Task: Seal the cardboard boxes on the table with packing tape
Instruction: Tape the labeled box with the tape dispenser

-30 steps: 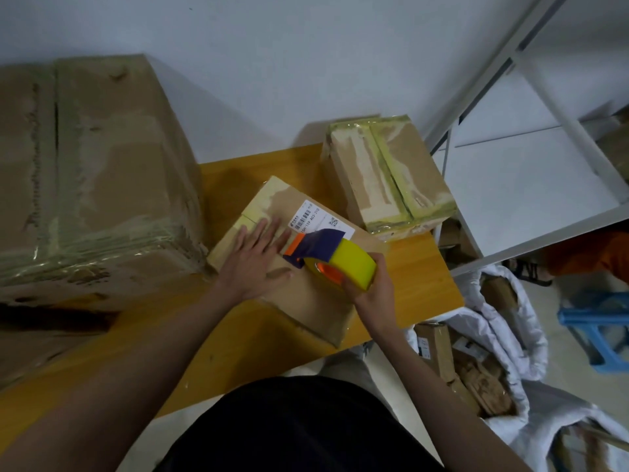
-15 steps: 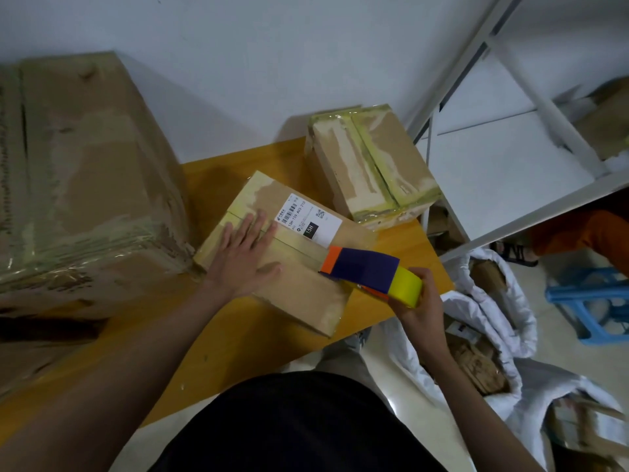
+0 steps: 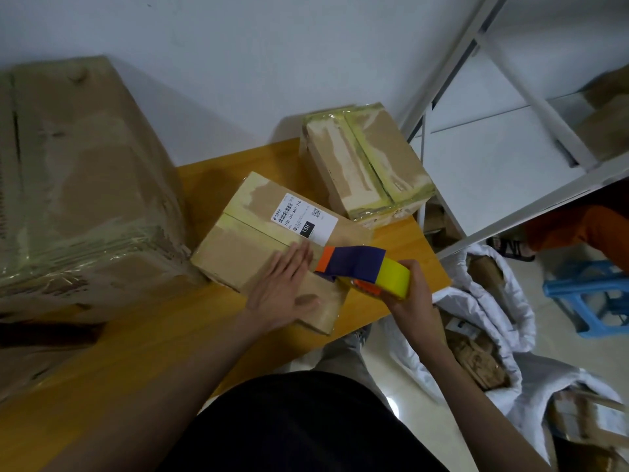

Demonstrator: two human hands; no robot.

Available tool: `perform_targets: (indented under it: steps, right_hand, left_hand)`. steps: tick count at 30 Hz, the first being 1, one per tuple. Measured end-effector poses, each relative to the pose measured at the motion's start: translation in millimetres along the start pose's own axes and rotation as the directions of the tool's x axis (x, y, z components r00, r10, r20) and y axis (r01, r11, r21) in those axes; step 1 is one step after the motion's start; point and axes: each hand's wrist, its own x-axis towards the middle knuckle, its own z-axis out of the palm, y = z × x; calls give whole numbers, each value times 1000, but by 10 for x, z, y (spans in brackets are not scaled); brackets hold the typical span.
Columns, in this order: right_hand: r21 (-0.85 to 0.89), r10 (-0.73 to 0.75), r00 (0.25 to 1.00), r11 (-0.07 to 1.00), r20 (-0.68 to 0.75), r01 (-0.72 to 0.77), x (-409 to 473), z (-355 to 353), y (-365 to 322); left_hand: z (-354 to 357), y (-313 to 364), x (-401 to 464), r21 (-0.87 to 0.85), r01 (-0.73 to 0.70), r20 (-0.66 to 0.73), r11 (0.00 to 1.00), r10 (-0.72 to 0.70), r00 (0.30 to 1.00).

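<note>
The left hand (image 3: pixel 284 289) is lying flat, fingers straight, on the box (image 3: pixel 258 247); the right hand (image 3: pixel 413 294) is gripping the tape dispenser (image 3: pixel 366 272) at three o'clock. Tape pulled crooked risks wrinkling.

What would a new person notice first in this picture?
First, the bright tape dispenser, yellow, purple and orange, gripped by the right hand at the table's near edge. Beside it, the left hand presses flat on the labelled box in the middle of the orange table. A huge taped box fills the left side.
</note>
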Motion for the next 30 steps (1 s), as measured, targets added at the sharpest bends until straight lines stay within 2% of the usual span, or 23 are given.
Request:
perform_targets:
  steps: [8, 14, 17, 26, 30]
  right_hand:
    - [-87, -113, 993, 989, 42, 116, 135, -18, -66]
    - [-146, -160, 972, 972, 170, 185, 176, -172, -116]
    - [-137, -131, 968, 977, 215, 163, 115, -261, -62]
    - [-135, -53, 997, 989, 63, 61, -196, -1053, 102]
    - [-165, -93, 989, 980, 114, 112, -264, -1121, 206]
  left_hand:
    - [35, 308, 63, -3, 181, -14, 983, -181, 983]
    - [58, 328, 72, -7, 188, -37, 982, -188, 982]
    - [48, 327, 63, 16, 187, -47, 982, -186, 981]
    - [63, 314, 78, 1, 190, -16, 982, -190, 982]
    - [59, 311, 79, 14, 195, 0, 981, -195, 981]
